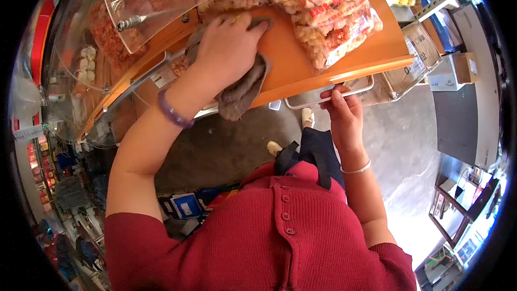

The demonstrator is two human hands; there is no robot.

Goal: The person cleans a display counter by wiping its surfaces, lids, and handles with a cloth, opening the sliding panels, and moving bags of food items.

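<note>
My left hand (229,46) presses a bunched grey cloth (242,91) onto the orange wooden board (280,48), fingers curled over it. Part of the cloth hangs past the board's front edge. Just below that edge, my right hand (343,109) pinches a thin white rod-like frame (307,105) between thumb and fingers. Clear plastic bags (334,16) of pale, knobbly food with red print lie on the board, to the right of and beyond my left hand.
A curved clear cover (116,0) with a metal fitting hangs over the board at upper left. Bagged reddish food (116,37) lies beneath it. A clear bin (417,54) and an open carton (458,70) stand at right. Grey floor (398,129) shows below.
</note>
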